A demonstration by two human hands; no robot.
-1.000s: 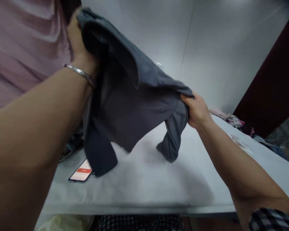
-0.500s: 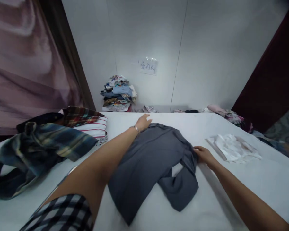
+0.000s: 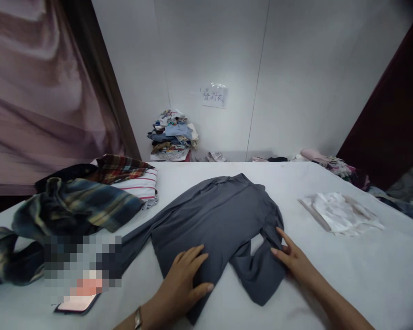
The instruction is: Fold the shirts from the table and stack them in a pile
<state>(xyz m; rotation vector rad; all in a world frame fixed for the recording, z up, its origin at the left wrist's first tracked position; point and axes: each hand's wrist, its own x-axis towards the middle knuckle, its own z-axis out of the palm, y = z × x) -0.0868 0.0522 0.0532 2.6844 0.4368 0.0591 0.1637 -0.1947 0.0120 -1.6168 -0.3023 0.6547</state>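
Observation:
A dark grey long-sleeved shirt (image 3: 213, 220) lies spread on the white table, collar toward the far side. One sleeve runs out to the left, while the other bends back near its right side. My left hand (image 3: 182, 282), with a bracelet at the wrist, is over the lower part of the shirt, its fingers spread. At the shirt's right edge, my right hand (image 3: 294, 261) has finger and thumb apart against the bent sleeve. Neither hand grips the cloth.
To the left lie a blue-green plaid shirt (image 3: 79, 204) and folded striped clothes (image 3: 141, 185). A partly blurred-out phone (image 3: 77, 303) rests near the front left. Folded white clothes (image 3: 340, 213) sit at right. A clothes pile (image 3: 174, 135) stands against the back wall.
My left hand has come back from the collar to the shirt's lower part. My right hand has moved slightly down along the right sleeve. The left sleeve now shows stretched out to the left.

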